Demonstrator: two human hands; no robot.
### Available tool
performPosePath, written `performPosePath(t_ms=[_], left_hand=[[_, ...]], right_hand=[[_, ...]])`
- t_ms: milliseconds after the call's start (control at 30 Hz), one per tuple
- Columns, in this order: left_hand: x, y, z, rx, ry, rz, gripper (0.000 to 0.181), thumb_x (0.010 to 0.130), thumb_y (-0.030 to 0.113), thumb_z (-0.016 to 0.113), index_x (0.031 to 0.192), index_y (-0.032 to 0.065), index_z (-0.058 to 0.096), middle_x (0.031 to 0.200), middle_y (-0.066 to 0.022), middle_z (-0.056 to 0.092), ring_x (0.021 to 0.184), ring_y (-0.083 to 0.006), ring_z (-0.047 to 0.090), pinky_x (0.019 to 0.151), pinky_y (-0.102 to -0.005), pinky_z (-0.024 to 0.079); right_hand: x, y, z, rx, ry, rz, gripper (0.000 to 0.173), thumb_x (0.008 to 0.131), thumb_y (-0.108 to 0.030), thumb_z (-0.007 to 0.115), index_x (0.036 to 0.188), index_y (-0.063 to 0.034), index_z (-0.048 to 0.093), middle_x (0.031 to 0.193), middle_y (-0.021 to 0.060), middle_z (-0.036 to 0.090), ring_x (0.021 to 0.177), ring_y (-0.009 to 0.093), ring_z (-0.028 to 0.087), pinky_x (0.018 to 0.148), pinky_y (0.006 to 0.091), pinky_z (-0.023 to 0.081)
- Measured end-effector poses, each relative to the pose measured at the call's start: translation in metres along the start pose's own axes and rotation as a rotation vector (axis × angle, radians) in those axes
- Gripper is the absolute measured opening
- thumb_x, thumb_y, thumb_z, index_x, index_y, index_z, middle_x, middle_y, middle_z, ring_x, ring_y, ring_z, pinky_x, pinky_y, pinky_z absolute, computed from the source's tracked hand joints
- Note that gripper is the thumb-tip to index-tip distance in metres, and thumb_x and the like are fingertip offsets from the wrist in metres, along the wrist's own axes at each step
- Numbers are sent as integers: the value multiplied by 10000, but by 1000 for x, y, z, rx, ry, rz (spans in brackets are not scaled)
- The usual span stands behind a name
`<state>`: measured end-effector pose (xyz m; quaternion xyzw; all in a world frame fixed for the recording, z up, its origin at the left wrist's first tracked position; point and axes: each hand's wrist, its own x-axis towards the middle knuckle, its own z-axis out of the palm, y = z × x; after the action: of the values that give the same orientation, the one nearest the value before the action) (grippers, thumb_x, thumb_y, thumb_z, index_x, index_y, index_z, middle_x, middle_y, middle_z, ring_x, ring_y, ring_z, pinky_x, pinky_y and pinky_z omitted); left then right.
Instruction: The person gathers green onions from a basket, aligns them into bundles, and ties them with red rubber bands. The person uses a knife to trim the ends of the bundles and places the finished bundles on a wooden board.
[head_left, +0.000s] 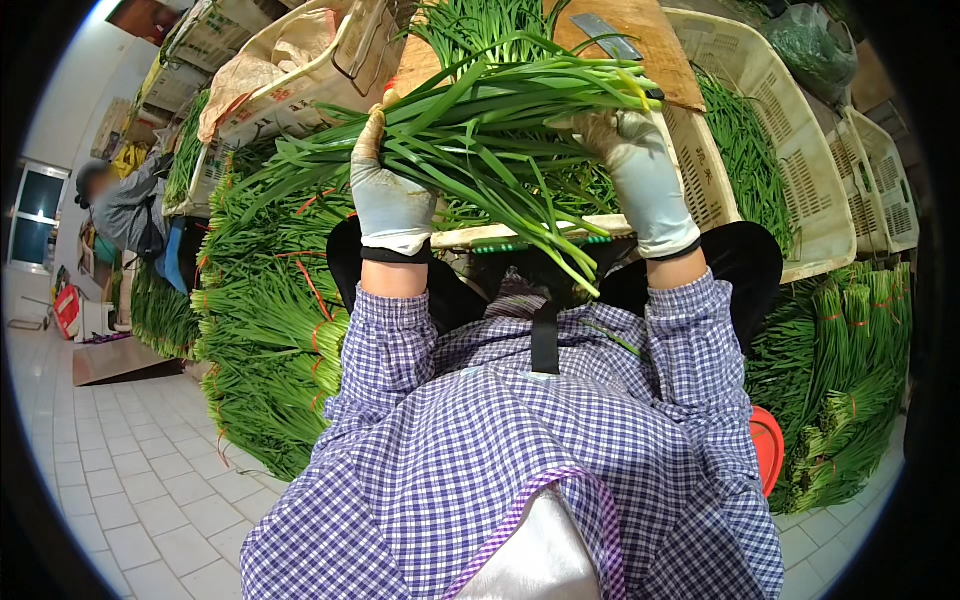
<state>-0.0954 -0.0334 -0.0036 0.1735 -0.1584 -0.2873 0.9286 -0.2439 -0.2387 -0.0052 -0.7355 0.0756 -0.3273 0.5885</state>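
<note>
A loose bunch of garlic chives (480, 112) lies across both hands at chest height, its pale stem ends towards the right. My left hand (390, 187), in a soiled white glove, grips the leafy part with the thumb up. My right hand (649, 176), gloved the same way, closes near the stem ends; its fingertips are partly hidden by leaves. Several stalks droop between my hands towards my lap. Beneath the bunch stands a pale plastic crate (525, 231) with more chives inside. Beyond it, another heap of chives (487, 30) rests on a wooden board (675, 71).
A flat metal blade or strip (607, 36) lies on the board. Tied chive bundles (270, 337) are stacked at left, with more bundles (847, 330) at right. A large crate (806, 187) holds loose chives. A person (127, 202) sits at far left. A red plastic stool (766, 450) shows beside me.
</note>
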Motion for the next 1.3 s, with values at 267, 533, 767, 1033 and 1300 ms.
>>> performPosePath(t_ms=[267,533,767,1033,1300], left_hand=[[1,-1,1,58,126,65,306,999,136,449,1253,4,557,1227,-133,616,1124,-241,587,994,-372,485],[0,-8,12,135,138,50,309,983,227,501,1201,33,599,1208,-128,622,1111,-264,595,994,-426,479],[0,-12,4,181,175,227,319,997,221,472,1225,30,588,1241,-139,605,1151,-262,574,1025,-429,453],[-1,-18,6,222,242,225,318,985,223,502,1218,29,597,1246,-162,605,1152,-283,573,1025,-438,451],[4,-3,-14,132,236,280,178,965,148,521,1096,76,617,1174,-94,655,1172,-286,572,1059,-480,423]], right_hand=[[-6,-15,1,-337,280,-158,388,853,-335,735,701,-4,602,643,37,566,561,132,498,552,273,441],[5,-27,10,378,-101,390,262,917,-294,663,906,-33,644,658,-37,564,541,30,485,498,161,364],[-1,-6,22,438,72,430,168,948,-166,602,973,-4,638,721,42,665,562,75,567,530,188,444],[-2,38,24,643,354,377,197,980,-191,523,976,-28,633,738,62,679,550,71,553,514,187,435],[22,95,-55,593,410,357,155,940,-118,605,937,19,678,749,36,655,544,47,511,511,169,416]])
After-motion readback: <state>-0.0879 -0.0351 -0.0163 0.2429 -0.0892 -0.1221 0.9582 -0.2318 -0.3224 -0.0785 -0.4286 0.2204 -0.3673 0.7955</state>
